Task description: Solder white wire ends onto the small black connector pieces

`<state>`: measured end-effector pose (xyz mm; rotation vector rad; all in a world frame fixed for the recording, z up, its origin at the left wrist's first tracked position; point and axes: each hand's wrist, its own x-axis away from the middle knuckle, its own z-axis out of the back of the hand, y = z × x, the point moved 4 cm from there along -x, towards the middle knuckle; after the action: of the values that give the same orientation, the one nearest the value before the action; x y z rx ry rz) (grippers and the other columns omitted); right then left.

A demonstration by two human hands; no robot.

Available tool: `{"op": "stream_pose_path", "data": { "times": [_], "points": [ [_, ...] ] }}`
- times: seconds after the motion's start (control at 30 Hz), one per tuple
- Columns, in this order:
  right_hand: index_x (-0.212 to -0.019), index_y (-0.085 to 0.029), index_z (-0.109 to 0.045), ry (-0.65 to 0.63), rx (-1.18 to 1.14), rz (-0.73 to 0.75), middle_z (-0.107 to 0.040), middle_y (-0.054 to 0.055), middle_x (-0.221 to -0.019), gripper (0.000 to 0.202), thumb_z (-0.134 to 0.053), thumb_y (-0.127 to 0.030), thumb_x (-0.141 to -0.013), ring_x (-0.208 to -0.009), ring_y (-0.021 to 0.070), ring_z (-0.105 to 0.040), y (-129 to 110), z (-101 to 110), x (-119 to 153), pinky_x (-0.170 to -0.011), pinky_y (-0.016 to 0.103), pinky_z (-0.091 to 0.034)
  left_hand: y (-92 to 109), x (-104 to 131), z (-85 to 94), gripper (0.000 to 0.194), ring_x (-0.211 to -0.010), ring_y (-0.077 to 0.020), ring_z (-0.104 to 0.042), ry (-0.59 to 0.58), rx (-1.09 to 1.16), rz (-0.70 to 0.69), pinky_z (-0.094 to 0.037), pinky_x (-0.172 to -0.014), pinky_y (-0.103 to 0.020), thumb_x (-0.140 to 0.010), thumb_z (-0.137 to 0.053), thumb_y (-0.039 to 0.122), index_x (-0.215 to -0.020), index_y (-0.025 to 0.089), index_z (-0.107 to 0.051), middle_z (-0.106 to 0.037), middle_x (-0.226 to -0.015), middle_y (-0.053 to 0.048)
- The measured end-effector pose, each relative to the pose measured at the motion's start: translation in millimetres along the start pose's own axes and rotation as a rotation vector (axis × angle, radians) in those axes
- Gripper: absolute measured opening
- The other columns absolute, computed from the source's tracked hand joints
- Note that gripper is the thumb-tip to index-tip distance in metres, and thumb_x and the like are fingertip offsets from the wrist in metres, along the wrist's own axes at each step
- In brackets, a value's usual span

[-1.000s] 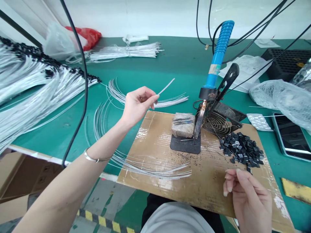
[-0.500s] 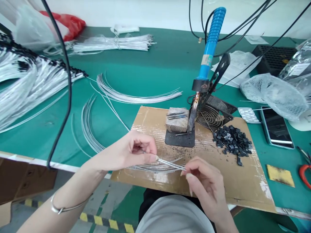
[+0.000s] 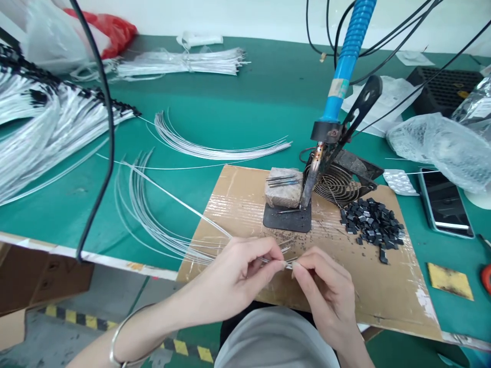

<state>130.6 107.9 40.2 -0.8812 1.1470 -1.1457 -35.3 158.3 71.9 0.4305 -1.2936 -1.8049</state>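
At the upper left of the frame, a cloudy plastic bag (image 3: 53, 43) lies against a red bag (image 3: 118, 33) on the green bench (image 3: 261, 112); what they contain cannot be made out. At the upper right, a black tray (image 3: 441, 87) of small compartments has something yellow in it, and a crumpled clear bag (image 3: 441, 148) lies in front. A cardboard box (image 3: 49, 278) sits at the lower left, below the bench edge. The held white wires (image 3: 220, 228) slant down from left of centre to the left hand (image 3: 245, 268), at lower centre, which pinches them near their ends. The right hand (image 3: 326, 289), just beside it, has thumb and forefinger closed on the tips, so the ends lie between both hands, over the cardboard sheet (image 3: 383, 291). Loose wires (image 3: 164, 235) curve left of the left hand; black pieces (image 3: 372, 222) are heaped beyond the right hand, right of centre.
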Motion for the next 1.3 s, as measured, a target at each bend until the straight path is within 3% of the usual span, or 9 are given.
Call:
{"op": "stream_pose_path", "data": {
  "times": [0.1,0.2,0.3,0.43,0.63,1.03,1.3],
  "points": [
    [-0.08,-0.02,-0.067,0.154,-0.082,-0.047,-0.056,-0.003,-0.071,0.025,-0.061,-0.023,-0.103,-0.055,0.0075,-0.048,7,0,3,-0.051,0.022,-0.036,-4,-4,-5.6,0.027,-0.058,-0.0103,-0.038,0.032,0.15,0.059,-0.03,-0.051,-0.021,-0.1,-0.056,0.034,-0.079,0.018,-0.06,-0.047,-0.064,0.005],
    [-0.079,-0.02,-0.069,0.318,-0.254,-0.193,-0.054,-0.005,-0.067,0.026,-0.065,-0.03,-0.102,-0.041,0.0028,-0.043,17,1,7,-0.039,0.019,-0.03,-7,-8,-5.6,0.024,-0.056,-0.0105,-0.036,0.088,0.212,0.084,-0.027,-0.05,-0.023,-0.096,-0.059,0.034,-0.079,0.017,-0.063,-0.05,-0.063,0.004],
    [-0.083,-0.02,-0.077,0.37,-0.394,-0.346,-0.06,-0.003,-0.07,0.024,-0.072,-0.039,-0.098,-0.034,0.0003,-0.041,20,-2,10,-0.033,0.015,-0.026,-10,-10,-5.2,0.024,-0.056,-0.0107,-0.037,0.124,0.241,0.102,-0.027,-0.05,-0.024,-0.093,-0.061,0.035,-0.079,0.016,-0.065,-0.053,-0.063,0.003],
    [-0.095,-0.026,-0.085,0.311,-0.56,-0.502,-0.069,0.001,-0.079,0.022,-0.078,-0.047,-0.092,-0.035,-0.0019,-0.043,19,-9,12,-0.033,0.01,-0.031,-11,-13,-6.1,0.024,-0.056,-0.0106,-0.04,0.149,0.262,0.1,-0.029,-0.05,-0.023,-0.092,-0.063,0.035,-0.077,0.016,-0.068,-0.057,-0.063,0.001],
    [-0.101,-0.031,-0.086,0.139,-0.774,-0.47,-0.072,0.0,-0.077,0.012,-0.08,-0.038,-0.092,-0.033,-0.0018,-0.043,28,-18,10,-0.031,0.007,-0.037,-6,-14,-5.7,0.018,-0.056,-0.0088,-0.049,0.221,0.31,0.041,-0.036,-0.05,-0.017,-0.091,-0.066,0.025,-0.076,0.016,-0.07,-0.063,-0.064,0.001],
    [-0.095,-0.027,-0.086,0.136,-0.887,-0.535,-0.072,-0.001,-0.074,0.011,-0.082,-0.036,-0.091,-0.035,-0.0016,-0.043,30,-19,9,-0.031,0.005,-0.039,-1,-12,-9.6,0.017,-0.053,-0.0078,-0.045,0.276,0.248,0.003,-0.036,-0.048,-0.016,-0.09,-0.066,0.023,-0.076,0.015,-0.071,-0.059,-0.059,0.003],
    [-0.084,-0.024,-0.086,0.121,-0.95,-0.589,-0.071,-0.001,-0.064,0.015,-0.088,-0.038,-0.082,-0.031,-0.0019,-0.036,24,-15,3,-0.029,0.005,-0.036,0,-12,-10.2,0.019,-0.056,-0.0093,-0.052,0.211,0.263,0.032,-0.041,-0.051,-0.016,-0.091,-0.066,0.026,-0.077,0.015,-0.071,-0.064,-0.062,0.0]
  ]
}}
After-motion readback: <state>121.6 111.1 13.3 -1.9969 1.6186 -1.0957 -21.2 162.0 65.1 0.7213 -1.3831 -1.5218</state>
